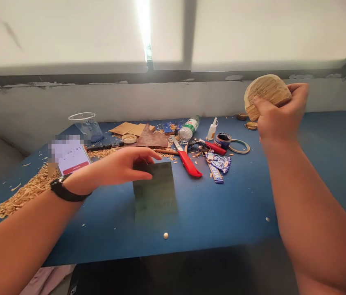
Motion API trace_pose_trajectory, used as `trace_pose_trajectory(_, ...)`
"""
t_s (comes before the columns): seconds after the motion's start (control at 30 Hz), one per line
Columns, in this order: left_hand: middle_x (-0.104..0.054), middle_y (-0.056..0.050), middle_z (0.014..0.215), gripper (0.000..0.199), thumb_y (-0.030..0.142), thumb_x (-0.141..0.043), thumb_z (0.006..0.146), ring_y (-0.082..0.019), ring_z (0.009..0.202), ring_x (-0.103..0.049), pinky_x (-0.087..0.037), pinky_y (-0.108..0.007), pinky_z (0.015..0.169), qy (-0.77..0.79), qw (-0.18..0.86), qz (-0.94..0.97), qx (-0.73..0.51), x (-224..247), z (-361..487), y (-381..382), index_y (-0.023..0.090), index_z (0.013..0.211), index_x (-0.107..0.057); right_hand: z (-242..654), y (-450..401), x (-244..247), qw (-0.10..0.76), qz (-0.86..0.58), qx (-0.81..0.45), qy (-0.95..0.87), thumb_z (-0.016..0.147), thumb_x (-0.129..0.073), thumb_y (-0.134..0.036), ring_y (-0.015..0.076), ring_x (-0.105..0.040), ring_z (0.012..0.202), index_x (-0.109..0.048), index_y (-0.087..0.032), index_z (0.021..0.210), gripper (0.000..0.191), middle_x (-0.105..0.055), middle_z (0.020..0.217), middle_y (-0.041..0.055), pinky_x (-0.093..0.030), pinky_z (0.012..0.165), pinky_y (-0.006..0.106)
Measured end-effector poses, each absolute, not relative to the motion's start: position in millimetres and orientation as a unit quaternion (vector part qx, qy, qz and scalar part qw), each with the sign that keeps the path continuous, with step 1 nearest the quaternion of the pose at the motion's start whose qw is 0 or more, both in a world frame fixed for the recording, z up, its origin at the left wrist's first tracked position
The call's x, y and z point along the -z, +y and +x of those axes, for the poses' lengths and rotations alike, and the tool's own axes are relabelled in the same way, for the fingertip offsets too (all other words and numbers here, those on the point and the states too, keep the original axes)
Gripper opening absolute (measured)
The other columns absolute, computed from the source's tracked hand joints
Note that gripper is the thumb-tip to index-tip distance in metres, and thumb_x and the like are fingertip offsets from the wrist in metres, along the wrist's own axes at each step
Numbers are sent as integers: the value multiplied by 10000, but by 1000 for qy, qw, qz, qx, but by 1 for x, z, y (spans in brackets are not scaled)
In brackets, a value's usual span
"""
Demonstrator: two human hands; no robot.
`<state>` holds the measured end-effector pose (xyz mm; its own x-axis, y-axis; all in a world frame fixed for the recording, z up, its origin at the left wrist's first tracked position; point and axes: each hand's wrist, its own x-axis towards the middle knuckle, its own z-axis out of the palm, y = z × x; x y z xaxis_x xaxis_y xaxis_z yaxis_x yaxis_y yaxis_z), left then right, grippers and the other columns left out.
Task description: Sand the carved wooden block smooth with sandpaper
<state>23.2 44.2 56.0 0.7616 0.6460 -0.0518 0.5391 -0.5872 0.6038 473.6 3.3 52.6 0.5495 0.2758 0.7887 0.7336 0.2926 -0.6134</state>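
Observation:
My left hand (130,166), with a black band on the wrist, is at the upper left corner of a dark green sheet (159,192) that looks like sandpaper. The thumb lies across its front and the fingers reach over and behind its top edge. Blur softens the sheet's lower part. Raised at the right, my right hand (281,112) grips a rounded, pale piece of wood (266,94), thumb on its grained flat face. Just beyond the sheet lies a red-handled folding saw (188,162). A small white bead (166,236) rests near the table's front edge.
On the blue table (222,217) are a phone (71,155), a heap of wood shavings (31,190), a plastic cup (88,127), a brown sheet (152,137), a plastic bottle (189,129), a glue bottle (212,129), a dark jar (222,140) and a tape roll (239,146).

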Motion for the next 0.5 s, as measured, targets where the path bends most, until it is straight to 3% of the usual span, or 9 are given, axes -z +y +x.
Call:
trace_pose_trajectory(0.13,-808,-20,1016,351,456,-854,858,-204,874,-721,-587,-309,721,359,349,847,-179,-59,8,48,256,1141,-802,439,-4,-49,651,-590,166,-447,689,-813,-177,227,-561,898,-415,-295,1013,527,-511,1005,-8,-528,904,503)
trace_pose_trajectory(0.23,-771,11,910,211,399,-840,851,-160,766,-679,-560,-295,670,369,323,825,-281,-68,5,41,260,1005,-799,413,-10,-46,620,-607,154,-472,685,-842,-256,246,-560,895,-437,-300,998,514,-547,991,1,-524,923,536)
trace_pose_trajectory(0.33,-767,17,922,163,378,-831,863,-147,724,-671,-560,-304,649,372,299,809,-344,-75,5,27,277,986,-799,394,-14,-42,609,-611,131,-488,708,-855,-337,276,-575,913,-460,-308,986,483,-590,1010,29,-522,920,559)
trace_pose_trajectory(0.5,-785,-6,941,183,397,-792,896,-175,751,-691,-543,-327,635,356,277,829,-332,-74,6,15,267,1025,-803,381,-15,-36,606,-621,109,-485,644,-862,-374,272,-560,879,-504,-298,988,502,-605,994,34,-499,888,546)
